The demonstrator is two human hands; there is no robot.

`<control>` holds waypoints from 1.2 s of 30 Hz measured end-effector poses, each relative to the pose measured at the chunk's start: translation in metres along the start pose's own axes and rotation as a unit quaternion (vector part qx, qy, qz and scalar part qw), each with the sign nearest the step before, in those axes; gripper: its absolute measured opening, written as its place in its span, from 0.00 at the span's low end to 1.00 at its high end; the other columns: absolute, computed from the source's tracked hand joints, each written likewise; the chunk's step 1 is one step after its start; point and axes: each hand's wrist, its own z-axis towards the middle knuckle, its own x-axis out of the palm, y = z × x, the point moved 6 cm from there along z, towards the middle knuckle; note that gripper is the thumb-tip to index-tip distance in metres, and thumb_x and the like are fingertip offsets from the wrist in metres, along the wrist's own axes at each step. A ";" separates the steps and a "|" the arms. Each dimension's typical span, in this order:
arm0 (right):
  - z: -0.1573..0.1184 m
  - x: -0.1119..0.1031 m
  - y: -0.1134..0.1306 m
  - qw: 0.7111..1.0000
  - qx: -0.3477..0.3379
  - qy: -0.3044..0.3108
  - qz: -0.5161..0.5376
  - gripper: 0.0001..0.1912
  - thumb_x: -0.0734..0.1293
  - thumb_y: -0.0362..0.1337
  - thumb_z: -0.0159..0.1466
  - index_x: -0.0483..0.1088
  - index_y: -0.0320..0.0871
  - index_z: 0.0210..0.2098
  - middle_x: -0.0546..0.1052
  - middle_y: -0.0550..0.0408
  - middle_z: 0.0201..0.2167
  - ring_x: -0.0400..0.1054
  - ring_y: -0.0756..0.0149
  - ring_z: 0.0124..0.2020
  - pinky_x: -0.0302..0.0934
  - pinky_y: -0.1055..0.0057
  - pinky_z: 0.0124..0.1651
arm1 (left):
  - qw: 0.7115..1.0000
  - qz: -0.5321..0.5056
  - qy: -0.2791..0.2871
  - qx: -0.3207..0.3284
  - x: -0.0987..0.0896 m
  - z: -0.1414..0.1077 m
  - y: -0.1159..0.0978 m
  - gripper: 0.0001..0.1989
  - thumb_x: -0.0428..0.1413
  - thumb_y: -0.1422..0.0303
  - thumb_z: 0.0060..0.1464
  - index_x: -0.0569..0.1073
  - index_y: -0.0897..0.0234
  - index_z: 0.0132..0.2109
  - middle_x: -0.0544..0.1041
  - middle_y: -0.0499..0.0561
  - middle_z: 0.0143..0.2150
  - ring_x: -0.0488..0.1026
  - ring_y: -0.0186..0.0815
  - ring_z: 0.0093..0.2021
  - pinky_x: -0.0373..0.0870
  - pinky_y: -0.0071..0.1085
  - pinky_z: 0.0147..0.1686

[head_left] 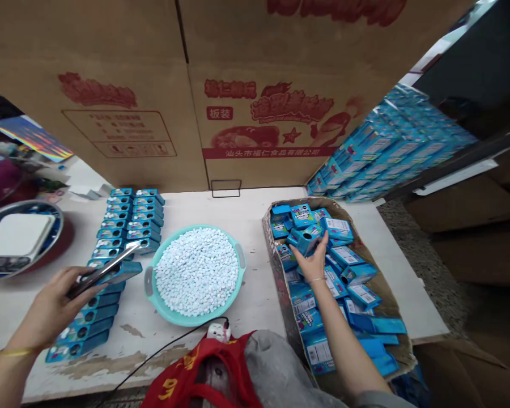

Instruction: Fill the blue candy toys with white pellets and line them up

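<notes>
My left hand (62, 303) is closed around the dark grip of a long metal utensil (121, 256); whether it is a spoon or tongs I cannot tell. It hangs over two rows of small blue boxes (87, 331) that show round dark openings. Beside them stands a turquoise basin (238, 283) filled with small pale-blue candies (198, 272). My right hand (312, 258) reaches into a low cardboard carton (276, 272) of jumbled blue boxes (344, 255). Its thumb and fingers are around a blue box (309, 237), partly hidden by the hand.
Large printed cardboard cartons (153, 136) wall off the back of the white table (250, 207). Blue boxes are stacked (378, 147) at the back right. At left, a metal bowl (59, 226) bears a white scale (19, 235). A black cable (170, 345) crosses the front edge.
</notes>
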 end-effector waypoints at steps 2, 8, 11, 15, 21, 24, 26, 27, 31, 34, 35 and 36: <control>-0.023 0.004 0.025 0.996 -0.042 0.029 0.072 0.58 0.74 0.49 0.47 0.40 0.39 0.67 0.51 0.38 0.66 0.48 0.50 0.66 0.44 0.52 0.66 | 1.000 0.010 0.001 -0.030 0.001 0.001 0.012 0.17 0.48 0.49 0.54 0.66 0.54 0.43 0.70 0.45 0.37 0.70 0.38 0.36 0.69 0.35 0.37; -0.084 0.038 0.060 0.929 0.148 0.160 0.299 0.34 0.73 0.38 0.47 0.65 0.47 0.53 0.74 0.51 0.50 0.68 0.53 0.52 0.57 0.49 0.59 | 0.995 -0.039 0.066 -0.059 0.032 0.001 0.030 0.19 0.54 0.55 0.51 0.69 0.65 0.43 0.71 0.51 0.38 0.69 0.37 0.38 0.68 0.34 0.40; -0.114 0.064 0.066 0.858 0.277 0.188 0.390 0.25 0.70 0.36 0.46 0.70 0.49 0.45 0.77 0.56 0.42 0.73 0.56 0.44 0.66 0.53 0.51 | 0.992 -0.059 0.097 -0.063 0.062 0.003 0.048 0.16 0.57 0.61 0.49 0.70 0.66 0.43 0.71 0.51 0.41 0.68 0.37 0.42 0.67 0.33 0.44; -0.147 0.086 0.074 0.817 0.354 0.247 0.382 0.21 0.71 0.38 0.46 0.72 0.49 0.42 0.79 0.58 0.39 0.74 0.59 0.40 0.71 0.63 0.41 | 0.989 -0.063 0.110 -0.075 0.098 0.011 0.065 0.15 0.58 0.69 0.47 0.71 0.65 0.44 0.70 0.51 0.42 0.68 0.38 0.43 0.66 0.33 0.46; -0.179 0.099 0.083 0.801 0.342 0.344 0.351 0.26 0.74 0.43 0.49 0.71 0.48 0.47 0.78 0.54 0.45 0.74 0.58 0.44 0.71 0.62 0.45 | 0.990 -0.072 0.072 -0.097 0.131 0.022 0.068 0.19 0.56 0.75 0.48 0.71 0.65 0.50 0.67 0.56 0.54 0.69 0.41 0.49 0.66 0.34 0.49; -0.187 0.102 0.084 0.802 0.323 0.361 0.350 0.28 0.75 0.43 0.49 0.69 0.50 0.49 0.77 0.55 0.48 0.72 0.60 0.47 0.69 0.63 0.49 | 0.990 -0.039 0.026 -0.133 0.132 0.017 0.068 0.23 0.55 0.72 0.52 0.67 0.65 0.56 0.61 0.59 0.61 0.67 0.44 0.53 0.66 0.35 0.50; -0.189 0.104 0.083 0.800 0.312 0.374 0.350 0.28 0.75 0.44 0.50 0.68 0.50 0.50 0.76 0.55 0.49 0.71 0.61 0.49 0.68 0.64 0.51 | 0.989 -0.029 -0.012 -0.145 0.125 0.009 0.063 0.26 0.56 0.67 0.54 0.64 0.65 0.59 0.62 0.61 0.60 0.66 0.45 0.55 0.65 0.36 0.51; -0.188 0.104 0.081 0.800 0.310 0.374 0.352 0.28 0.75 0.44 0.50 0.68 0.50 0.50 0.76 0.55 0.49 0.71 0.61 0.50 0.67 0.65 0.52 | 0.989 -0.030 -0.027 -0.145 0.120 0.004 0.058 0.25 0.56 0.65 0.55 0.64 0.66 0.58 0.65 0.61 0.57 0.66 0.45 0.55 0.64 0.36 0.52; -0.172 0.102 0.065 0.804 0.336 0.316 0.376 0.24 0.73 0.49 0.52 0.70 0.49 0.46 0.77 0.55 0.47 0.72 0.59 0.48 0.69 0.61 0.48 | 0.994 -0.068 0.014 -0.080 0.101 -0.026 0.022 0.16 0.48 0.62 0.62 0.69 0.64 0.52 0.74 0.56 0.46 0.69 0.40 0.49 0.64 0.36 0.51; -0.163 0.106 0.055 0.800 0.350 0.306 0.379 0.24 0.70 0.53 0.54 0.71 0.47 0.44 0.79 0.55 0.44 0.74 0.58 0.45 0.71 0.59 0.46 | 0.988 -0.073 0.134 -0.030 0.097 -0.061 -0.013 0.13 0.49 0.63 0.60 0.71 0.62 0.48 0.75 0.53 0.42 0.71 0.38 0.44 0.66 0.34 0.46; -0.162 0.109 0.054 0.798 0.351 0.313 0.377 0.24 0.70 0.54 0.54 0.71 0.47 0.44 0.79 0.56 0.43 0.74 0.58 0.44 0.71 0.59 0.46 | 0.983 -0.059 0.169 -0.030 0.098 -0.073 -0.024 0.12 0.50 0.64 0.59 0.71 0.61 0.48 0.75 0.52 0.41 0.72 0.38 0.43 0.67 0.33 0.44; -0.162 0.112 0.055 0.796 0.350 0.319 0.377 0.24 0.70 0.54 0.54 0.71 0.47 0.45 0.79 0.56 0.44 0.74 0.59 0.44 0.70 0.59 0.46 | 0.979 -0.040 0.198 -0.036 0.101 -0.084 -0.034 0.11 0.50 0.66 0.59 0.72 0.61 0.47 0.75 0.52 0.41 0.72 0.39 0.42 0.67 0.33 0.42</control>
